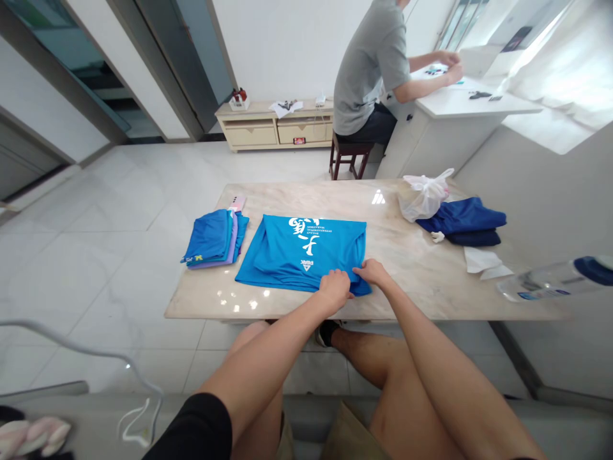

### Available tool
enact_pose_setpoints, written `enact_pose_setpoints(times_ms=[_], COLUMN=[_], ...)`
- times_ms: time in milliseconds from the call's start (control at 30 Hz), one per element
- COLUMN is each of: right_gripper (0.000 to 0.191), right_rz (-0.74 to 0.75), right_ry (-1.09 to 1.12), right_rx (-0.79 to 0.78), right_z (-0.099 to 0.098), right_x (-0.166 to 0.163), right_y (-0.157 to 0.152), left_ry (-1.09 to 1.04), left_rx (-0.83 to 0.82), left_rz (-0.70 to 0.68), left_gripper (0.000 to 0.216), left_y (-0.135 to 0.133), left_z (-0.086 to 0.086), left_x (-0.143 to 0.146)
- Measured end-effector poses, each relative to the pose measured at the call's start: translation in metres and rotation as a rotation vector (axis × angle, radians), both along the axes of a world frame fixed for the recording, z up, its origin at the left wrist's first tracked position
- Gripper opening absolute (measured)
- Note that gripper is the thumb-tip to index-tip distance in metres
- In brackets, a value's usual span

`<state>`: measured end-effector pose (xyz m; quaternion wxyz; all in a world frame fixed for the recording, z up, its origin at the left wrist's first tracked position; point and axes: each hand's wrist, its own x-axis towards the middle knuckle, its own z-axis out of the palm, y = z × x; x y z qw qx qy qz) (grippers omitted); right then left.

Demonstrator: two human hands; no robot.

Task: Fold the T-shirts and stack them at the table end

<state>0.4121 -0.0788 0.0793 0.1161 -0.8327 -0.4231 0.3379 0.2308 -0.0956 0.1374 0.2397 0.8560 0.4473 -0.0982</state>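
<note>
A blue T-shirt (306, 246) with white printed lettering lies partly folded on the marble-look table (287, 310). My left hand (336, 285) is closed at the shirt's near edge, right of its middle, with fingers curled on the cloth. Just to its right, my right hand (373, 271) pinches the shirt's near right corner. Some of the fabric under my left hand is hidden. Left of the shirt sits a stack of folded clothes (211, 236), blue and purple, with a pink phone-like object (238, 203) behind it.
On the table's right are a white plastic bag (424, 195), dark blue clothes (472, 220), white tissues (483, 262) and a clear bottle (541, 284) with a blue cap. Beyond, a person in a grey shirt (373, 61) sits on a stool at a white desk (460, 105).
</note>
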Motion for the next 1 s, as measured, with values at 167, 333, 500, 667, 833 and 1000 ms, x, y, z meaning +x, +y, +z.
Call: enact_pose_setpoints(times_ms=[167, 333, 500, 667, 833, 1000], right_gripper=[0.034, 0.030, 0.041, 0.045, 0.021, 0.026], right_rz=[-0.026, -0.043, -0.174, -0.384, -0.562, -0.622], right_ry=[0.246, 0.487, 0.618, 0.750, 0.553, 0.286], right_rx=[0.027, 0.030, -0.021, -0.034, 0.158, 0.401], right_z=[0.018, 0.034, 0.032, 0.019, 0.018, 0.042], right_x=[-0.018, -0.032, -0.029, -0.021, -0.004, 0.033], right_y=[0.007, 0.003, -0.002, -0.005, -0.002, 0.002], left_ry=[-0.188, -0.286, -0.241, -0.237, -0.276, -0.348], left_rx=[-0.020, -0.087, -0.064, -0.090, -0.151, -0.201], left_rz=[0.213, 0.413, 0.416, 0.350, 0.217, 0.191], left_gripper=[0.070, 0.052, 0.030, 0.022, 0.016, 0.014], left_y=[0.003, 0.017, 0.021, 0.009, -0.019, -0.053], left_z=[-0.014, -0.017, -0.014, -0.006, 0.006, 0.018], left_x=[0.005, 0.007, 0.004, 0.002, 0.004, -0.001])
